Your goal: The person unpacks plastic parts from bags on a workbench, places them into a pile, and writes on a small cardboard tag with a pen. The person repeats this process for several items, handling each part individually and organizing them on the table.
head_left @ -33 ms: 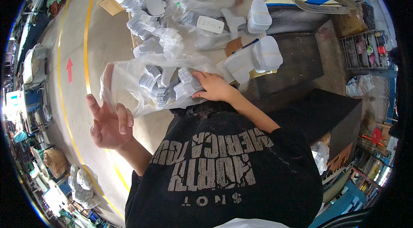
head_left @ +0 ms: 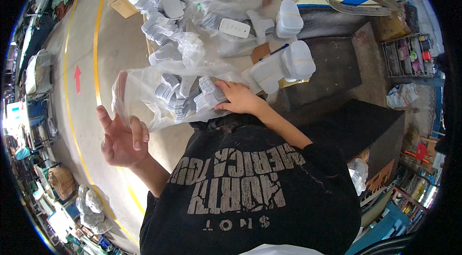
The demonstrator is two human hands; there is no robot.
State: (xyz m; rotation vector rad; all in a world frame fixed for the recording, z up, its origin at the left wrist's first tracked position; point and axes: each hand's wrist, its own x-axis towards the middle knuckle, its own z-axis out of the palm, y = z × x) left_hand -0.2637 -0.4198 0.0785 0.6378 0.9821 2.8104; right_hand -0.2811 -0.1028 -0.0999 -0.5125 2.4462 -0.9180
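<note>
"Right hand [head_left: 237, 97] first: what does it have?"

"Its fingers and thumb grasp the right end of a grey-white stack [head_left: 210, 93] of flat pieces, just beyond the person's black shirt [head_left: 269, 144]. Whether that stack lies in or on the clear plastic bag [head_left: 151, 74], I cannot tell."

"And the left hand [head_left: 122, 142]?"

"Raised beside the bag's left side, fingers parted and half curled. I cannot tell whether it pinches the plastic."

"Where is there room?"

"Leftward: grey floor [head_left: 85, 130] opens out past the left hand, marked with yellow lines and a red arrow [head_left: 77, 79]. Nearer, the shirt comes right up to the bag; on the far side, heaped bundles [head_left: 161, 26] crowd it. Past the right forearm stand dark blocks [head_left: 329, 65]."

"Which way does the grasped stack point?"

"Its long axis seems to run far to near, the far end leaning slightly left. More stacked pieces [head_left: 171, 92] lie tilted just to its left."

"Further out?"

"Rightward and beyond, 2 pale stacks [head_left: 301, 60] with rounded corners, a dark pen [head_left: 279, 49] near them. Far left, a cardboard box [head_left: 127, 2]."
</note>
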